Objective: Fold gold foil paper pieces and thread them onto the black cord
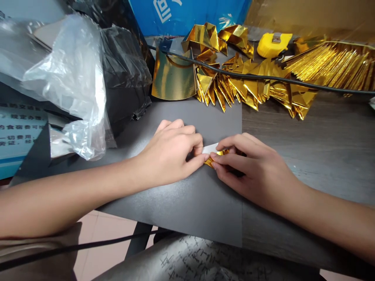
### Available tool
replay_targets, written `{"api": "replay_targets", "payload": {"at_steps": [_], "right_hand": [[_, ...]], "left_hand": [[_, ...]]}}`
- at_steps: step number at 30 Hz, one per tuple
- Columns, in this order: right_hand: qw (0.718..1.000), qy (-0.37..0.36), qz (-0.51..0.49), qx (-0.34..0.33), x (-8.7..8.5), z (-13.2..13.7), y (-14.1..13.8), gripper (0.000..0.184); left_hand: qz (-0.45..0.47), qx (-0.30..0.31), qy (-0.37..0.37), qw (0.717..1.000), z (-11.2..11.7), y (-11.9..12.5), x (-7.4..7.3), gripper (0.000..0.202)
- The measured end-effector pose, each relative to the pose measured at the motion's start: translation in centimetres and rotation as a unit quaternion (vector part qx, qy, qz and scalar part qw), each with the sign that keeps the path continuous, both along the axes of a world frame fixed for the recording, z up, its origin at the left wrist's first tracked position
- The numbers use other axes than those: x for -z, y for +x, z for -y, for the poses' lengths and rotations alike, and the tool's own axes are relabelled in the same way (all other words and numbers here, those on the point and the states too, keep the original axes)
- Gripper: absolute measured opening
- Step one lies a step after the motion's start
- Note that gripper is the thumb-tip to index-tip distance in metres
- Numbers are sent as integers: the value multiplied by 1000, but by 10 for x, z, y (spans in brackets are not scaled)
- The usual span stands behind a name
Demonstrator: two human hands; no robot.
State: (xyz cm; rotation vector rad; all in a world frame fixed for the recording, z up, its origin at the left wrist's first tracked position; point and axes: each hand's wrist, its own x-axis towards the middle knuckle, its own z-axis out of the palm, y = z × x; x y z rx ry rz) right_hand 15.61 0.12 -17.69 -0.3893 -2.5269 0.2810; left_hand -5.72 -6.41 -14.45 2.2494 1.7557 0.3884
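Between my two hands, low over the dark grey tabletop, is a small piece of gold foil paper with a white underside showing. My left hand pinches its left end between thumb and curled fingers. On the other end, my right hand presses with thumb and fingertips close to the left thumb. Part of the paper is hidden under the fingers. Beyond the hands lies a row of folded gold foil pieces, with pointed tips toward me.
A black cable crosses over the gold pieces. Behind it sit a yellow tape measure, a curved gold sheet and a stack of gold strips. Clear plastic bags and a black bag crowd the left.
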Motion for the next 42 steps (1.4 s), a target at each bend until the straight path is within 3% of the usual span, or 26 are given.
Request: {"api": "replay_targets", "payload": {"at_steps": [5, 11, 14, 18, 20, 24, 30, 35, 42], "right_hand": [[1000, -10, 4, -7, 2, 0, 0, 15], [1000, -17, 10, -4, 2, -1, 1, 16], [1000, -22, 15, -5, 1, -1, 1, 17], [999, -27, 15, -8, 1, -1, 1, 18], [999, -33, 13, -10, 0, 0, 1, 18], [996, -71, 30, -38, -4, -7, 6, 16], [965, -145, 59, -209, -14, -37, 17, 28], [959, -90, 78, -257, -16, -47, 21, 37], [953, -63, 112, -273, -18, -46, 23, 35]], "left_hand": [[-22, 9, -17, 1000, -3, -6, -5, 27], [-28, 24, -50, 998, -7, -18, -12, 17], [-8, 95, 0, 995, -8, -24, -12, 6], [-27, 264, 107, 958, -9, -27, -8, 24], [-51, 300, 132, 944, -10, -27, -6, 30], [-62, 304, 129, 942, -11, -28, -4, 30], [-101, 309, 149, 934, -6, -24, -3, 26], [-126, 313, 174, 925, -4, -20, -1, 26], [-145, 301, 180, 925, -1, -19, -4, 26]]}}
